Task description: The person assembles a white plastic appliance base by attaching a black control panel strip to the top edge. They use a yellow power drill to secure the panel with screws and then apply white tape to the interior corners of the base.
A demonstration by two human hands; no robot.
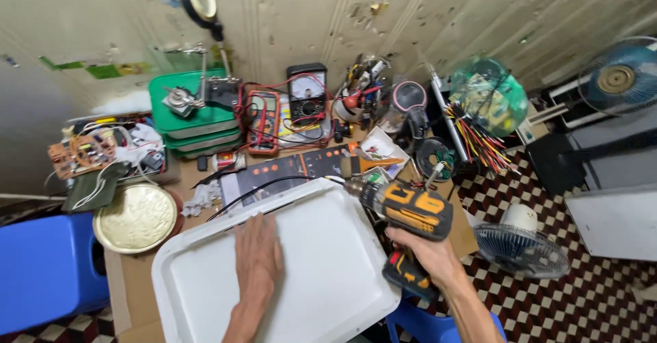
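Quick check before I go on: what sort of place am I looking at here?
Most likely a small electronics repair bench in a home or shop. Two multimeters stand by the wall, a bare circuit board lies at the left, and the right hand holds a cordless drill over a white panel.

Left hand (258, 261) flat on panel (321, 274); cordless drill (409, 213) in right hand (426, 248) at panel's 2 o'clock edge. Round tray (135, 218) at 10 o'clock, meters (306, 93) at 12, small fan (523, 249) at 3.
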